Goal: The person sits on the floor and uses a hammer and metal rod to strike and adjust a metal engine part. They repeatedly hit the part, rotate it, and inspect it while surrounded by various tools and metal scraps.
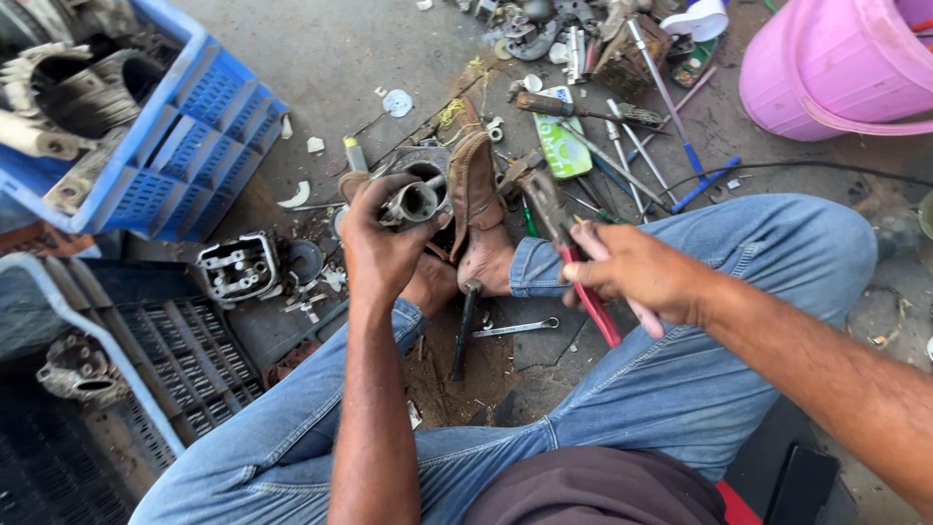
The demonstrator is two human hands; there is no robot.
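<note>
Denim-clad knees (622, 389) frame 2 busy hands. The left hand (381, 243) grips a small metal engine part (413, 201) above the sandalled foot (478, 209); the right hand (637, 272) clasps red-handled pliers (573, 262), jaws just beside it. Work looks midway: a spanner (515, 329) and cylinder head (238, 265) lie on the ground.

Blue crate (185, 146), pink bucket (826, 68), red-handled pliers (583, 282), blue jeans (680, 379), brown sandal (474, 185)
</note>
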